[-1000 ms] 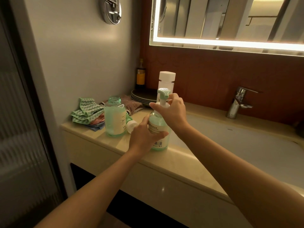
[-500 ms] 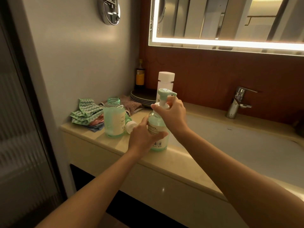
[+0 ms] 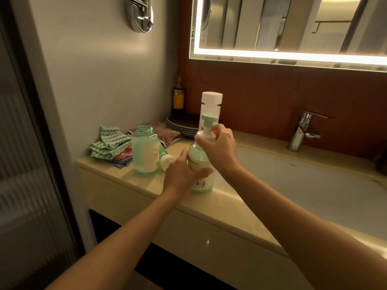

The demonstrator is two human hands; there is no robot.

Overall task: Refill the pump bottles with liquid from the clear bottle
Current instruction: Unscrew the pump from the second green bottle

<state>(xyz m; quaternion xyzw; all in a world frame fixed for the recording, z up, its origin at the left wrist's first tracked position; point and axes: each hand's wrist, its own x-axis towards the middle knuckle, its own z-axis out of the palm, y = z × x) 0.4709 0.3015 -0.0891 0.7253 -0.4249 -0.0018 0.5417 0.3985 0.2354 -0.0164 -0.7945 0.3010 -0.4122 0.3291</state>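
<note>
A green pump bottle [image 3: 200, 164] stands upright on the beige counter [image 3: 209, 208] near the sink edge. My left hand [image 3: 182, 174] grips its body from the left. My right hand [image 3: 219, 149] grips the white collar under its green pump head [image 3: 209, 119]. A second green bottle [image 3: 145, 153] stands open to the left, with no pump in it. Its pump [image 3: 165, 158] lies on the counter beside it. The clear bottle with a white cap [image 3: 211, 107] stands upright behind the held bottle.
Folded green and pink cloths [image 3: 109, 146] lie at the counter's left end, a brown cloth [image 3: 167, 132] and stacked dark plates [image 3: 182, 126] behind. A dark bottle [image 3: 178, 97] stands in the corner. The sink basin [image 3: 303, 185] and tap [image 3: 301, 130] lie to the right.
My right hand has turned on the pump collar and the pump head now points a different way. The bottle and my left hand stay in place.
</note>
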